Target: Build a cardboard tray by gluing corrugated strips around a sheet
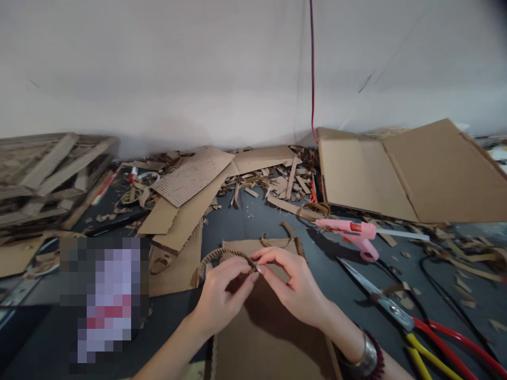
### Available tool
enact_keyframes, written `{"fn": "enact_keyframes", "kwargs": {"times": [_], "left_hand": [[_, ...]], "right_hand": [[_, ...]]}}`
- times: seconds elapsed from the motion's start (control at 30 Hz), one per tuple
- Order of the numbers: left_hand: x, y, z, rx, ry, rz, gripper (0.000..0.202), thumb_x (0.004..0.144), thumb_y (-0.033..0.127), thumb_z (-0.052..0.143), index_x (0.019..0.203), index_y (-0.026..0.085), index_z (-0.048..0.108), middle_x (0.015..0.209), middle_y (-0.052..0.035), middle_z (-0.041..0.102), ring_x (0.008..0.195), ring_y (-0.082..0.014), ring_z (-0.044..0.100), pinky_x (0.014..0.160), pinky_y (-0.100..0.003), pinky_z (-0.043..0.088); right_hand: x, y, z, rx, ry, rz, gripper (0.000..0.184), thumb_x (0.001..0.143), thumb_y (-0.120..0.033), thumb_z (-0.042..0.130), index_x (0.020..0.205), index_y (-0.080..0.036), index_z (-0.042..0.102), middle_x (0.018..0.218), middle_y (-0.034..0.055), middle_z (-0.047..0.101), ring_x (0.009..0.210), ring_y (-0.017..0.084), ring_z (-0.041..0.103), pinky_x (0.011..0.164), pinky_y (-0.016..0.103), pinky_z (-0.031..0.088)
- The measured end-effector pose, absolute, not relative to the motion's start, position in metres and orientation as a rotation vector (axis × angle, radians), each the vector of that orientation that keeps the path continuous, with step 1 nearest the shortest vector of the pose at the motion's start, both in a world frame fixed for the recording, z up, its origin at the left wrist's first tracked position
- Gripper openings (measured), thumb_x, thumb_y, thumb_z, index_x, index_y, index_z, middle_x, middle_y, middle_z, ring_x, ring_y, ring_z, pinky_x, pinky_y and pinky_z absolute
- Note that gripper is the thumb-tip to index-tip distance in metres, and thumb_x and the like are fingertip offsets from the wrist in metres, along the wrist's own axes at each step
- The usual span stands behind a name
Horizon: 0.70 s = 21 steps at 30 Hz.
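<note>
My left hand (222, 295) and my right hand (293, 285) meet at the fingertips above a brown cardboard sheet (261, 338). Both pinch a narrow corrugated cardboard strip (222, 256) that curves in an arc to the left from the pinch point. A metal and beaded bracelet (368, 359) sits on my right wrist. More curled strips (277, 240) lie at the sheet's far edge.
A pink glue gun (356, 235) lies right of my hands, scissors with red and yellow handles (407, 322) nearer right. Folded cardboard (412, 174) sits at back right, cardboard scraps (190, 184) litter the dark table, stacked pieces (43, 174) at left. A red cord (312, 68) hangs down the wall.
</note>
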State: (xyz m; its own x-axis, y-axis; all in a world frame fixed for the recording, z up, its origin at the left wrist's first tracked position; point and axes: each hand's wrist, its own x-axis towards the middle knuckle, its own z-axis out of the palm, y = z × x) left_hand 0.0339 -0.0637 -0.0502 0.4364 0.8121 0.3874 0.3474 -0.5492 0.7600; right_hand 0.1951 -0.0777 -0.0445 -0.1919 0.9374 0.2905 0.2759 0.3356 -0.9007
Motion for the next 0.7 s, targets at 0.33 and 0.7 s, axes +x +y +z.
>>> {"fn": "enact_keyframes", "kwargs": {"times": [0.33,0.7], "left_hand": [[0.0325,-0.0630,-0.0469,2.056,0.993,0.981,0.016,0.081,0.016,0.049,0.065,0.017,0.051,0.061,-0.0008,0.054,0.056,-0.0121,0.050,0.053,-0.023,0.042],[0.0318,-0.0628,-0.0455,2.017,0.894,1.016,0.013,0.080,0.012,0.049,0.068,0.017,0.050,0.067,-0.0012,0.054,0.064,-0.0127,0.052,0.060,-0.023,0.042]], "right_hand": [[0.1968,-0.0777,-0.0393,-1.146,-1.609,1.064,0.009,0.083,-0.017,0.046,0.079,-0.021,0.053,0.093,0.0042,0.064,0.085,0.014,0.060,0.077,0.027,0.048],[0.1958,-0.0765,-0.0441,-1.100,-1.598,0.985,0.008,0.078,-0.014,0.054,0.078,-0.019,0.059,0.093,0.0045,0.065,0.087,0.014,0.061,0.079,0.026,0.048]]}}
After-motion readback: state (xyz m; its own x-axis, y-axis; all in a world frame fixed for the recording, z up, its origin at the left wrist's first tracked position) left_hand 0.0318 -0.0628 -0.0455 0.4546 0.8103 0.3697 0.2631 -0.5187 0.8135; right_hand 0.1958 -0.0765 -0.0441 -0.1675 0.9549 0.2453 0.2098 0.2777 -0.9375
